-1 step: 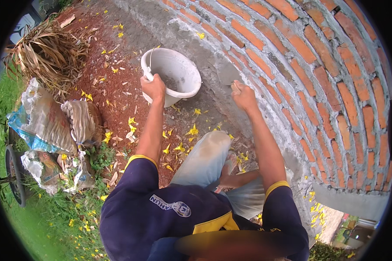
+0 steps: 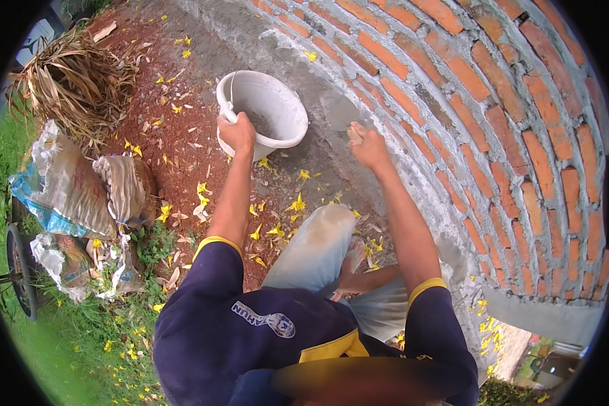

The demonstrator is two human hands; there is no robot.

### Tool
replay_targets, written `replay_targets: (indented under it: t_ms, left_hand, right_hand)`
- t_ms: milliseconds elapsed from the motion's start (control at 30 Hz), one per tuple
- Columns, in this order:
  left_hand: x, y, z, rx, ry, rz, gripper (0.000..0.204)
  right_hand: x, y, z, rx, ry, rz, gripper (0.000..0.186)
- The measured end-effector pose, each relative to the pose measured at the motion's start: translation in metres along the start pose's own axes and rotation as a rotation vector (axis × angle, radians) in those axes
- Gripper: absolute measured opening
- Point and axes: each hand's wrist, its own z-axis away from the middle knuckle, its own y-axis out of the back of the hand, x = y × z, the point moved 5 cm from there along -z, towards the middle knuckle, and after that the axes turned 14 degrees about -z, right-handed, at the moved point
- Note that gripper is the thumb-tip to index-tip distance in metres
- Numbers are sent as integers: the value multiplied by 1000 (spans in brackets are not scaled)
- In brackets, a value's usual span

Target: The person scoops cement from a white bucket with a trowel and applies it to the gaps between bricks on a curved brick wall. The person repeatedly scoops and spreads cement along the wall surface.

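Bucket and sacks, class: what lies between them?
Red soil, dry leaves and yellow flowers, with the left hand on the bucket, in the head view.

The bucket (image 2: 285, 108) stands between sacks (image 2: 74, 183) at left and brick wall (image 2: 477, 125) at right.

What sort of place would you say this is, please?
Probably a yard with building work under way: there is an unplastered brick wall, a white bucket with grey material inside, and grass nearby.
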Motion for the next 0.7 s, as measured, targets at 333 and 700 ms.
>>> replay_targets:
  t_ms: [333,700]
  left_hand:
    - [-6,-12,-17,125,54,-188,34]
    - [2,-7,-27,131,202,-179,35]
  right_hand:
    - [-22,-24,-59,-82,82,32,52]
    - [-28,-42,-111,-191,66,-67,53]
